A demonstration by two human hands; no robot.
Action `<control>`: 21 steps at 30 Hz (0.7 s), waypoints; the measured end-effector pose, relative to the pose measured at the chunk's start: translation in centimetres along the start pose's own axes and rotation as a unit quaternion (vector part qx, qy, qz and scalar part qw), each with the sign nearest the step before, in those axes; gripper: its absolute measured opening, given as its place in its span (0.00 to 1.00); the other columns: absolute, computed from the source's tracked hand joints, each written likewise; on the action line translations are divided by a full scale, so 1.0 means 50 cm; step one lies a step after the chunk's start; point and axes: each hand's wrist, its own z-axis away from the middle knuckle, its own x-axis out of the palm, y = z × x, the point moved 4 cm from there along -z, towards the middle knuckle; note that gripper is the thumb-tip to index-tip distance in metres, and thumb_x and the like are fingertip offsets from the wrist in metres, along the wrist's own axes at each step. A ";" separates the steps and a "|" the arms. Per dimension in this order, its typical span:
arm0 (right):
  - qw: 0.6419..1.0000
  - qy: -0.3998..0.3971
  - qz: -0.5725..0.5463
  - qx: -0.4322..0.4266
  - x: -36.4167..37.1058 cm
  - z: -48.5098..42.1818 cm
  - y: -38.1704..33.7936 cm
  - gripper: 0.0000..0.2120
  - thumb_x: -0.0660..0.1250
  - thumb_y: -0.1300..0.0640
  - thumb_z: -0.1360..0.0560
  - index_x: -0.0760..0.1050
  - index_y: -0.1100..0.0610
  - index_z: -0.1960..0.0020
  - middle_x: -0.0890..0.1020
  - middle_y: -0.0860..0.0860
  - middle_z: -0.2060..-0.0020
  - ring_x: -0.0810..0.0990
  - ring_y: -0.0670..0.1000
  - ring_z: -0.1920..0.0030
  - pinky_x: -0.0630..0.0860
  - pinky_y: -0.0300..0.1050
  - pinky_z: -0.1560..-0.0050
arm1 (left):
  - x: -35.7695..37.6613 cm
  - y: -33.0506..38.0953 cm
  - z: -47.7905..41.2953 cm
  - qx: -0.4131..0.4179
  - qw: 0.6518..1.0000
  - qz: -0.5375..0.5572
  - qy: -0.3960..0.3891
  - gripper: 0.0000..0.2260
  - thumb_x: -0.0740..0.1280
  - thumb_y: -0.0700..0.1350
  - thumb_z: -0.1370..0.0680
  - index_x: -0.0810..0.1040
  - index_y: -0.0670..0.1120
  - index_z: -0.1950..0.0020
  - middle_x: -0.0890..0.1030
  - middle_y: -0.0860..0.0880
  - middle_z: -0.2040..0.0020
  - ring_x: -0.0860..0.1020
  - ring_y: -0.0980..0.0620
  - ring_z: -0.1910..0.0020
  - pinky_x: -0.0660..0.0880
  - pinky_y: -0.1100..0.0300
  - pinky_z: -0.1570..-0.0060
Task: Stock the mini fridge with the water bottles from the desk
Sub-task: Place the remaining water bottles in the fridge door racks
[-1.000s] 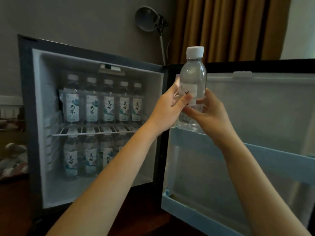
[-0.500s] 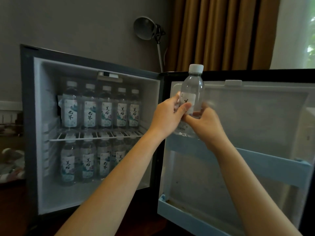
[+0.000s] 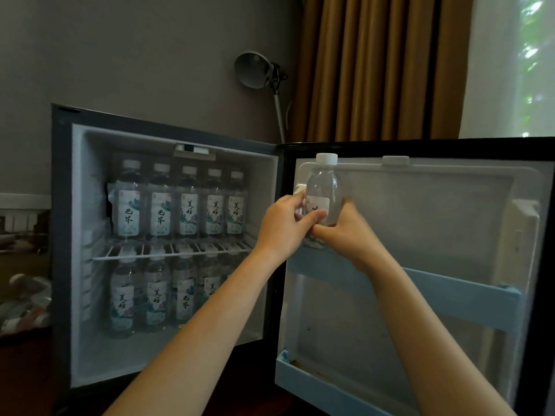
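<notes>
A clear water bottle (image 3: 325,184) with a white cap stands upright at the left end of the light blue upper door shelf (image 3: 450,292) of the open mini fridge (image 3: 64,235). My left hand (image 3: 282,226) and my right hand (image 3: 345,232) both grip its lower half from either side. Its base is hidden behind my fingers. Inside the fridge, several labelled bottles (image 3: 187,202) line the wire shelf (image 3: 168,255), and several more bottles (image 3: 156,298) stand on the floor below it.
The fridge door (image 3: 435,223) swings open to the right, with a lower blue door shelf (image 3: 318,385) at the bottom. A grey lamp (image 3: 255,70) and brown curtains (image 3: 381,67) stand behind. Clutter lies on the far left (image 3: 24,301).
Both hands have lowered the bottle toward the upper door shelf. The view has tilted up, so the fridge sits lower in the frame.
</notes>
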 end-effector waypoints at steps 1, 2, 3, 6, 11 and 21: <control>1.000 0.001 0.012 0.003 0.000 0.002 -0.003 0.30 0.73 0.53 0.33 0.64 0.56 0.36 0.80 0.53 0.48 0.80 0.52 0.50 0.79 0.54 0.48 | 0.000 -0.002 0.001 -0.003 1.000 0.002 0.002 0.21 0.70 0.48 0.26 0.75 0.43 0.35 0.75 0.52 0.54 0.76 0.53 0.56 0.70 0.68 0.58; 1.000 0.006 0.024 0.004 0.000 0.004 -0.006 0.29 0.73 0.53 0.33 0.65 0.57 0.37 0.79 0.55 0.47 0.79 0.53 0.49 0.79 0.54 0.47 | -0.001 -0.003 0.002 -0.007 1.000 0.002 0.002 0.21 0.70 0.48 0.26 0.74 0.43 0.35 0.74 0.53 0.54 0.75 0.54 0.56 0.70 0.69 0.57; 0.999 0.011 0.035 0.006 -0.001 0.004 -0.010 0.28 0.72 0.53 0.34 0.66 0.58 0.37 0.78 0.56 0.45 0.78 0.54 0.47 0.78 0.55 0.46 | -0.001 -0.004 0.001 -0.013 1.000 0.001 0.001 0.22 0.70 0.49 0.26 0.74 0.43 0.34 0.73 0.55 0.53 0.75 0.55 0.55 0.70 0.69 0.57; 0.997 0.020 0.069 0.020 -0.004 0.007 -0.019 0.27 0.72 0.53 0.33 0.67 0.60 0.39 0.77 0.57 0.44 0.77 0.56 0.45 0.77 0.53 0.46 | -0.004 -0.004 -0.002 -0.043 0.999 0.021 -0.016 0.26 0.71 0.49 0.27 0.70 0.44 0.31 0.74 0.56 0.50 0.77 0.53 0.52 0.76 0.61 0.51; 0.990 -0.001 0.129 0.056 -0.011 0.017 -0.022 0.28 0.72 0.51 0.30 0.67 0.63 0.37 0.79 0.57 0.47 0.79 0.56 0.48 0.78 0.51 0.50 | -0.013 -0.008 0.010 -0.102 0.990 0.094 -0.008 0.24 0.72 0.45 0.27 0.72 0.45 0.32 0.79 0.52 0.44 0.80 0.51 0.50 0.78 0.54 0.47; 0.948 0.233 0.098 -0.194 0.063 0.113 -0.106 0.15 0.65 0.64 0.26 0.73 0.61 0.40 0.75 0.57 0.47 0.74 0.56 0.46 0.70 0.45 0.47 | -0.126 -0.096 0.104 -0.172 0.977 0.116 0.054 0.06 0.68 0.38 0.25 0.81 0.48 0.53 0.82 0.52 0.58 0.80 0.56 0.58 0.78 0.60 0.54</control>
